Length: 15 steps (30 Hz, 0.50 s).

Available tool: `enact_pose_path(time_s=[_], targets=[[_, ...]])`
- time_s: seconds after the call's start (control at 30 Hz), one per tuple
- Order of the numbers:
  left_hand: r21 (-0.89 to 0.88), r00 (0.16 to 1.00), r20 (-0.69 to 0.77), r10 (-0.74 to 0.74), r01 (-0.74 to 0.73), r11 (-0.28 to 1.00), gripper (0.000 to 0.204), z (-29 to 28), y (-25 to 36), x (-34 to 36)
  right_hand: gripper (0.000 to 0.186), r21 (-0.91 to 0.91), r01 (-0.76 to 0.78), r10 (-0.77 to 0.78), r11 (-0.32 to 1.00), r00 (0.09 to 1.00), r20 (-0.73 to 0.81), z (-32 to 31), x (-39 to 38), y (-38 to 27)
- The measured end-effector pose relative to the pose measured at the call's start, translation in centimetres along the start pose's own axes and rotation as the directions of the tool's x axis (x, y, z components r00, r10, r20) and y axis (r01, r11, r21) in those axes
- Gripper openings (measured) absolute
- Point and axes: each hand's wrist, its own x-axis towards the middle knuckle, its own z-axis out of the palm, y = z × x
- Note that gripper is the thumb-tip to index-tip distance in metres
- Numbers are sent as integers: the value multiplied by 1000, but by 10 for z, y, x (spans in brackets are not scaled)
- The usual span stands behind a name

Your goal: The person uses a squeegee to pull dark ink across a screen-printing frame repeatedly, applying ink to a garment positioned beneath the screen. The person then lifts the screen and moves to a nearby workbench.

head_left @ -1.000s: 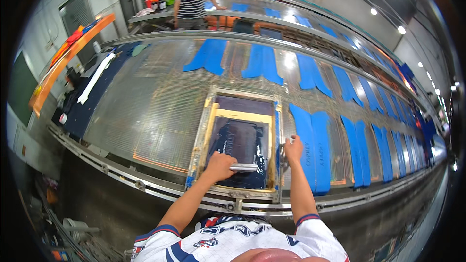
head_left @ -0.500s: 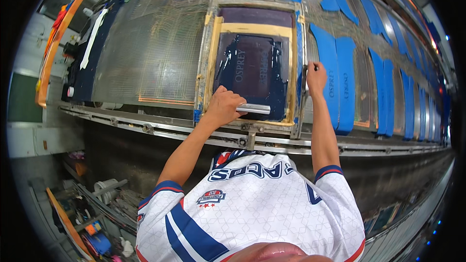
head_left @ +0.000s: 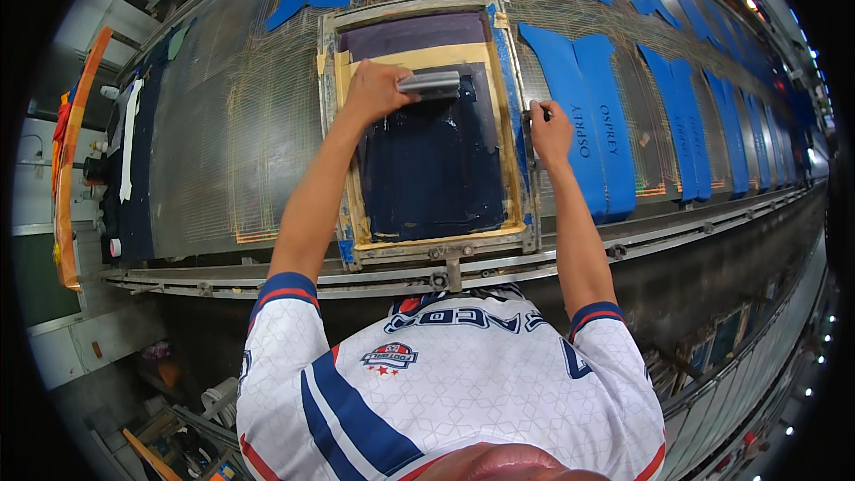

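My left hand (head_left: 376, 91) is closed on one end of a squeegee (head_left: 435, 83) with a silver metal grip. It lies crosswise near the far end of the inked area, inside a screen printing frame (head_left: 329, 67). Dark navy ink (head_left: 432, 183) coats the mesh on the near side of the squeegee, wet and shiny in places. Beside the frame's right side, my right hand (head_left: 550, 132) is closed round a small dark part, mostly hidden by the fingers. Tan tape (head_left: 419, 55) borders the mesh.
Blue cut fabric pieces (head_left: 592, 125) with dark lettering lie in rows to the right and beyond the frame. A metal rail (head_left: 240, 283) runs along the near table edge. At the far left stand an orange bar (head_left: 78, 151) and dark cloth with a white strip (head_left: 132, 138).
My left hand has slid the squeegee from the near end of the mesh to its far end. Ink now covers the lettering that showed there. My right hand stays beside the frame.
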Motion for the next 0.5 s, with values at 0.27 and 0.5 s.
enact_pose_path(time_s=[0.27,0.5], targets=[[145,946,-247,209,-177,973,21,47,32,-92,31,51,-76,73,996,995,61,-2,0,-11],[91,964,-256,77,-56,994,40,63,97,-230,29,200,-165,140,966,981,133,1,-7,-12]])
